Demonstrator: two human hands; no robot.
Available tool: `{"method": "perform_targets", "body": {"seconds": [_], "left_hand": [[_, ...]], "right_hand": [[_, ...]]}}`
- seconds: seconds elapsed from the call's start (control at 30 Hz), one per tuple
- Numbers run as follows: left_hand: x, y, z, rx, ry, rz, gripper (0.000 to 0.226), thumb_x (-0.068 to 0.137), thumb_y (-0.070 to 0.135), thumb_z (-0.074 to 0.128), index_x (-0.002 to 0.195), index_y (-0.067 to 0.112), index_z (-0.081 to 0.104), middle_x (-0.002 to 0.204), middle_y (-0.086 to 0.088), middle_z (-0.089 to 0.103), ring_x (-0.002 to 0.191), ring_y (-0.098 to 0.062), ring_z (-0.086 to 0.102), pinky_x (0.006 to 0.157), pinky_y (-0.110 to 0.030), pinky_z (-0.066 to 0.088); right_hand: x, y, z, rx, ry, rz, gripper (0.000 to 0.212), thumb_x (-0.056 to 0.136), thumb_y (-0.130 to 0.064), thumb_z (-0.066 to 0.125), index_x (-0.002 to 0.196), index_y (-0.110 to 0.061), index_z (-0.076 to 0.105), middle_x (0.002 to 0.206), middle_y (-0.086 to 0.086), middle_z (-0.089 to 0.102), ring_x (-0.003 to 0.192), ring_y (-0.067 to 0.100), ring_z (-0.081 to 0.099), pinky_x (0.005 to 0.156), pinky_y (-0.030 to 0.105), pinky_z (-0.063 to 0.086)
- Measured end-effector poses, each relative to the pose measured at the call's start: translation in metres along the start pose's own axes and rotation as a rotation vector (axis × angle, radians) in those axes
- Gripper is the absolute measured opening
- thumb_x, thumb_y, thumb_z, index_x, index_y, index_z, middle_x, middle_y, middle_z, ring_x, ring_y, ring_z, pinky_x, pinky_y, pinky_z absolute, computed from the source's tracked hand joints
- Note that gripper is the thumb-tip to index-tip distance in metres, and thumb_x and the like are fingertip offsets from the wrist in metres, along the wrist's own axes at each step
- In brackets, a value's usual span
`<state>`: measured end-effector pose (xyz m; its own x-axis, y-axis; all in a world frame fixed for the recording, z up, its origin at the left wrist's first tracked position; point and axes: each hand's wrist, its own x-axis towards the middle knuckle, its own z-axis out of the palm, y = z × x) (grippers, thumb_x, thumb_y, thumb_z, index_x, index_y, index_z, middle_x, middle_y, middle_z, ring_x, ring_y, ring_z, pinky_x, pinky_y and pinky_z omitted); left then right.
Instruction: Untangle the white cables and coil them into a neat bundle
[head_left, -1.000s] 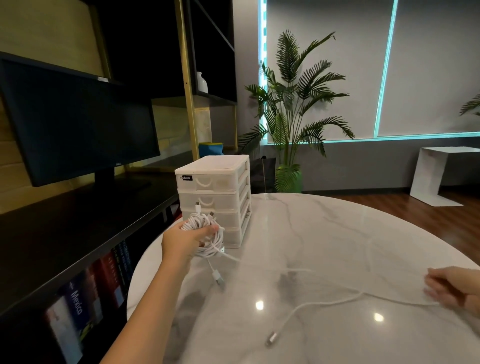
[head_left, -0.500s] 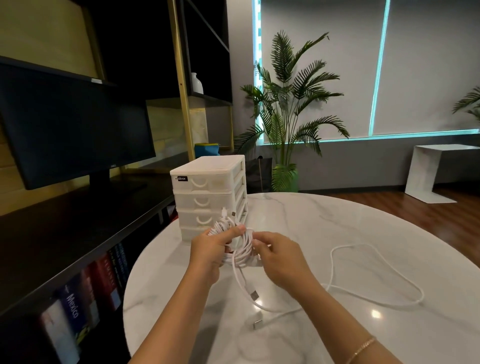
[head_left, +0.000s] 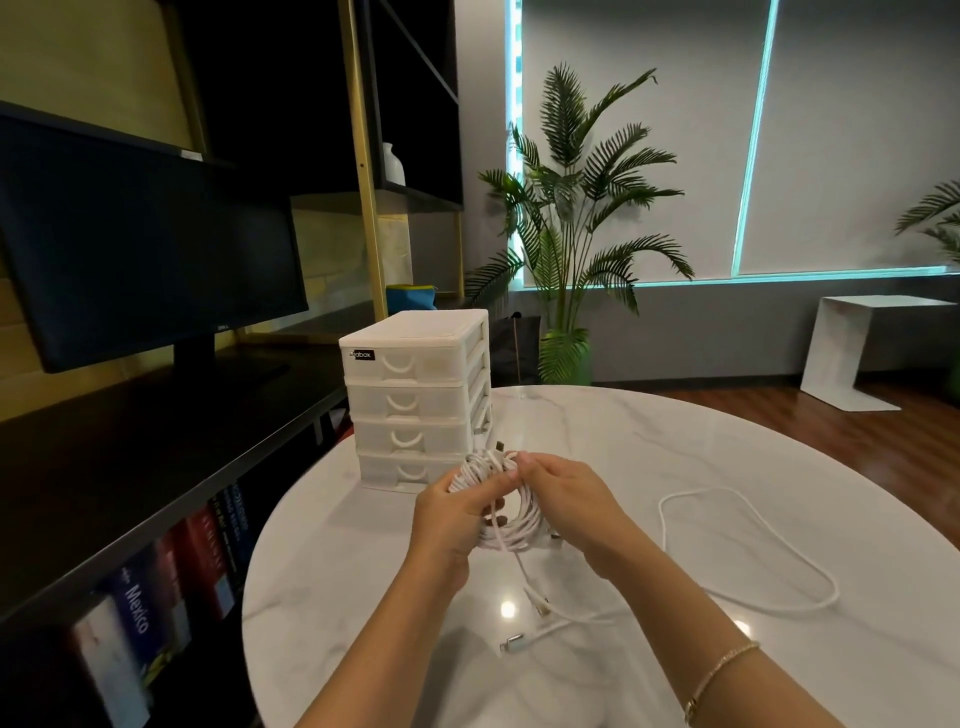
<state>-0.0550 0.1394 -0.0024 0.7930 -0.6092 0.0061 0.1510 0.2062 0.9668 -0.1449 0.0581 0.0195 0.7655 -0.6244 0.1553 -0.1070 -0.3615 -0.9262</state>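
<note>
Head view. Both hands meet above the near-left part of the round marble table. The left hand grips the coil of white cables from its 9 o'clock side, its fingers curled around the loops. The right hand holds the same coil from its 3 o'clock side, its fingers curled over the top of the loops and the thumb tip pressing on the strands at 12 o'clock. The coil is held off the table, just in front of the white drawer unit, which stands at the table's 10 o'clock edge.

From the coil's 6 o'clock point a loose cable tail drops to the table, runs toward 3 o'clock and forms a wide open loop on the marble to the right of the right forearm. Two cable ends with connectors lie on the table below the hands: one connector near a light reflection, another connector just beyond it toward 6 o'clock. A thin bracelet circles the right wrist.

At 9 o'clock a dark monitor stands on a black shelf, with books beneath. A potted palm stands at 12 o'clock.
</note>
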Motion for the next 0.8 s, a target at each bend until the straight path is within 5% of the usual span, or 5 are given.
{"method": "perform_targets", "body": {"seconds": [0.2,0.37,0.53,0.63,0.8], "left_hand": [[0.009,0.006,0.0,-0.111,0.182,-0.007,0.014,0.069,0.01,0.081,0.076,0.005,0.069,0.066,-0.008,0.065,0.05,-0.012,0.058,0.042,-0.018,0.045],[0.012,-0.001,-0.001,-0.102,0.224,-0.023,0.019,0.064,0.015,0.086,0.071,0.008,0.069,0.074,-0.012,0.071,0.067,-0.024,0.065,0.071,-0.039,0.057],[0.013,-0.002,-0.013,0.002,0.243,0.015,0.022,0.064,0.02,0.085,0.078,0.011,0.07,0.072,-0.006,0.072,0.062,-0.019,0.064,0.061,-0.029,0.052],[0.01,0.004,-0.018,0.043,0.166,0.051,0.014,0.07,0.017,0.08,0.078,0.012,0.069,0.065,-0.001,0.069,0.052,-0.012,0.06,0.047,-0.02,0.046],[-0.003,0.011,-0.01,-0.246,-0.117,-0.097,0.013,0.071,0.014,0.068,0.08,0.005,0.064,0.059,0.001,0.066,0.047,-0.007,0.057,0.047,-0.017,0.05]], "right_hand": [[-0.028,0.001,0.026,-0.533,0.234,-0.123,0.049,0.092,-0.049,0.049,0.133,-0.024,0.042,0.123,0.001,0.048,0.113,0.017,0.048,0.085,0.026,0.039],[-0.04,-0.003,0.041,-0.093,-0.055,0.115,0.039,0.093,-0.032,0.054,0.129,-0.025,0.04,0.102,0.003,0.06,0.072,0.008,0.057,0.057,0.017,0.043],[-0.03,-0.014,-0.002,-0.251,0.067,0.016,0.026,0.09,-0.03,0.06,0.091,-0.007,0.072,0.067,-0.001,0.059,0.061,0.011,0.051,0.061,0.027,0.042],[-0.023,-0.02,-0.036,-0.237,0.103,0.001,0.019,0.084,-0.03,0.068,0.094,-0.015,0.073,0.076,-0.012,0.061,0.071,-0.002,0.053,0.062,0.015,0.041],[-0.007,-0.017,-0.063,-0.039,0.231,0.02,0.012,0.084,-0.029,0.068,0.081,-0.017,0.068,0.07,-0.006,0.058,0.058,0.008,0.046,0.053,0.02,0.036]]}}
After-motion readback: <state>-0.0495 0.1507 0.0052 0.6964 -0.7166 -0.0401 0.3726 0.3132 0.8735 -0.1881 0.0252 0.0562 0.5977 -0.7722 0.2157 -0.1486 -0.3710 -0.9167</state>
